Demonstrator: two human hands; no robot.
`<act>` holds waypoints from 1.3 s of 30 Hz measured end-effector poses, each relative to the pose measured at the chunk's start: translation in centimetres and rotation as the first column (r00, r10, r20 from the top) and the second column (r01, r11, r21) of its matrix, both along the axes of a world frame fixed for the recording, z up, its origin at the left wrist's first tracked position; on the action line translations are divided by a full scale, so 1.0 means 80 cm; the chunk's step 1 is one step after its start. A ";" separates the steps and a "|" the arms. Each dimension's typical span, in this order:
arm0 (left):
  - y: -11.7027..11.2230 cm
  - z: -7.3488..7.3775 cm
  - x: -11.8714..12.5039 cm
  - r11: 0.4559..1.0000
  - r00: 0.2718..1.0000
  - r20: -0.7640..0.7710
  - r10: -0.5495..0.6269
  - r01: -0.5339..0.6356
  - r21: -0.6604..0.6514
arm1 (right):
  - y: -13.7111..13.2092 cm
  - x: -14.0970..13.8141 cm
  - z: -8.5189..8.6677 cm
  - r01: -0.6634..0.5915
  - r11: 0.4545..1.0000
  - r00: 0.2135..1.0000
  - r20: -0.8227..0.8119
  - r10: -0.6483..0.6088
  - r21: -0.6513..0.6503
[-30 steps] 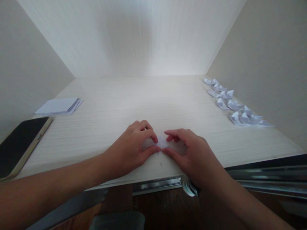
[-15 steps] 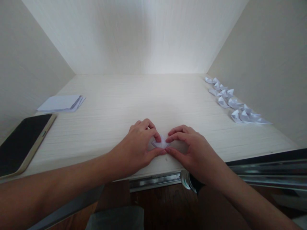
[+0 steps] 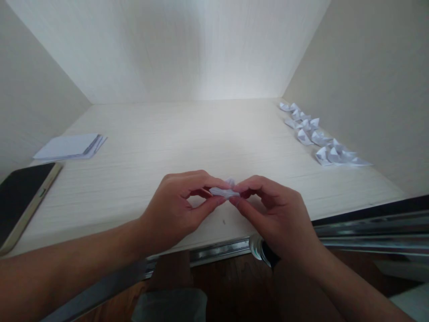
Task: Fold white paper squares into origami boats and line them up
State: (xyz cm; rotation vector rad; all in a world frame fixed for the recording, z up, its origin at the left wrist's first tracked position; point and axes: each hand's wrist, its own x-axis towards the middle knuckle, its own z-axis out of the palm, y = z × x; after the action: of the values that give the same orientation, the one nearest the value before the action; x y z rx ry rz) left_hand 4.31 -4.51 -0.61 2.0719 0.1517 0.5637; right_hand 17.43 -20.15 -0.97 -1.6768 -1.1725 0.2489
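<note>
So, L hand (image 3: 177, 205): thumb + index fingertips clamped on L part of the folded paper (image 3: 225, 193); other fingers curled behind, partly hidden.
R hand (image 3: 281, 210): thumb + index fingertips pinched on R end of same pc.; rest of fingers bent under, partly out of sight.
Gap btwn hands: fingertips just beside each other at the paper, palms well apart.
Folded paper, posn: btwn both hands, nr front edge of desk (image 3: 150, 143), approx. mid-width; can't tell if it touches the surface or is held just above.
Folded paper, shape: small, white, long low part in front w/ a little peak up behind; most folds hidden by fingers.
Paper boats (image 3: 320, 138): white, pointed, grouped along R wall (image 3: 372, 89) from back corner toward front; several touching or overlapping, exact no. unclear.
Paper stack (image 3: 69, 145): white sheets, far L of desk, nr L wall (image 3: 36, 76), edges uneven on R side.
Phone (image 3: 25, 192): L front, just this side of stack, dark screen up, tan edge, partly cut off by frame.
Desk: pale, wood-grain; tiny dark mark (image 3: 224, 221) just in front of hands.
Below: metal rail (image 3: 217, 252) along front edge, brown floor (image 3: 234, 281) under.
</note>
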 end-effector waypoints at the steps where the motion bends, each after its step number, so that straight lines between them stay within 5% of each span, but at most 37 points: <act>1: -0.002 0.000 0.001 0.999 1.000 0.010 -0.004 0.005 -0.038 | -0.001 0.000 -0.001 -0.005 1.000 1.000 -0.006 0.005 0.026; 7: -0.005 -0.004 0.004 0.984 0.998 0.068 -0.017 0.029 -0.177 | -0.005 0.004 -0.002 -0.026 0.996 1.000 0.012 0.025 0.089; 21: -0.002 -0.009 0.007 0.999 0.993 0.118 0.009 -0.004 -0.040 | -0.001 0.006 -0.010 -0.073 0.989 0.974 0.221 0.043 0.129; 29: 0.003 -0.007 0.008 0.984 0.990 0.142 -0.006 -0.020 0.179 | 0.000 0.005 -0.011 -0.022 0.990 0.969 0.246 -0.013 0.138; 39: 0.002 -0.006 0.007 0.998 0.997 0.059 -0.049 0.051 -0.022 | 0.003 0.008 -0.011 -0.050 0.993 0.973 0.230 0.025 0.103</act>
State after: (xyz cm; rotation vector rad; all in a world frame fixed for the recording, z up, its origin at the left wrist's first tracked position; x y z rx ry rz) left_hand 4.89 -4.37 -1.07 2.0289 0.0717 0.5886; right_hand 18.05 -19.92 -1.84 -1.6198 -1.3649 0.0142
